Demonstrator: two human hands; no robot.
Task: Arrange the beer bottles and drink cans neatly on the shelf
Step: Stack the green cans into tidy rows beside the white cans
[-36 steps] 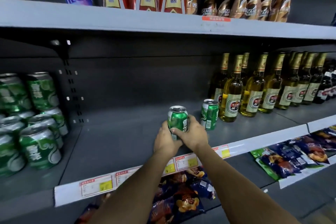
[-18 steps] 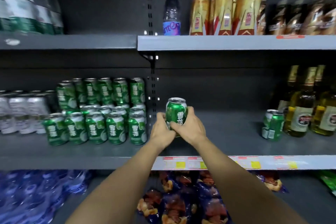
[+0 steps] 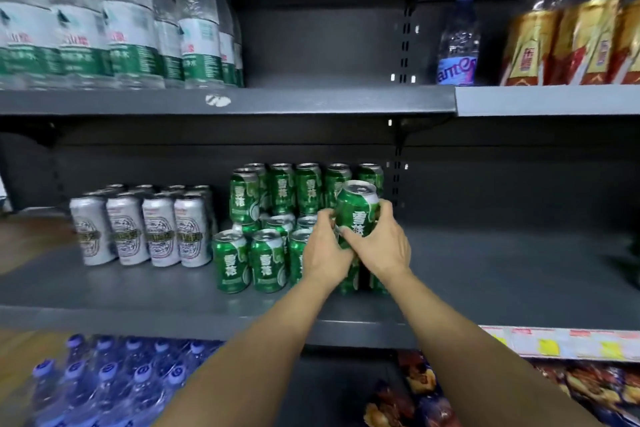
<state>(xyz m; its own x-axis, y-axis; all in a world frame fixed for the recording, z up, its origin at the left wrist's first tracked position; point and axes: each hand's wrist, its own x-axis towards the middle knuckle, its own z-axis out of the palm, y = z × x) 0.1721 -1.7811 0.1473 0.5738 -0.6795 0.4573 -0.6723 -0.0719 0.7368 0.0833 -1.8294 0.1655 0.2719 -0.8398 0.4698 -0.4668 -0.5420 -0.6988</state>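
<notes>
Presently both hands hold one green can (image 3: 356, 210) at the right end of the stacked green cans (image 3: 277, 222) on the middle shelf (image 3: 145, 288). The left hand (image 3: 325, 253) wraps the can's lower left side with curled fingers; the right hand (image 3: 381, 246) grips the lower right side, thumb across the front and fingers curled behind. The held can is tilted slightly, top leaning right, and sits at the level of the upper tier, above the front-row cans whose lower parts show beneath the hands. Whether its base touches the cans below cannot be told, as the hands cover that area. The green stack stands in two tiers, a lower front row and an upper row further back. Just left of it stands a block of silver cans (image 3: 142, 229), upright, in neat rows, close to but apart from the green ones. On the upper shelf (image 3: 311, 100) are clear water bottles (image 3: 114, 21) at the left, a single blue-labelled bottle (image 3: 457, 42) further right, and yellow-labelled bottles (image 3: 568, 31) at the far right. Below the middle shelf are blue-capped bottles (image 3: 114, 378) at the left and snack packets (image 3: 433, 392) at the right. Price tags (image 3: 561, 343) line the shelf edge at the right.
</notes>
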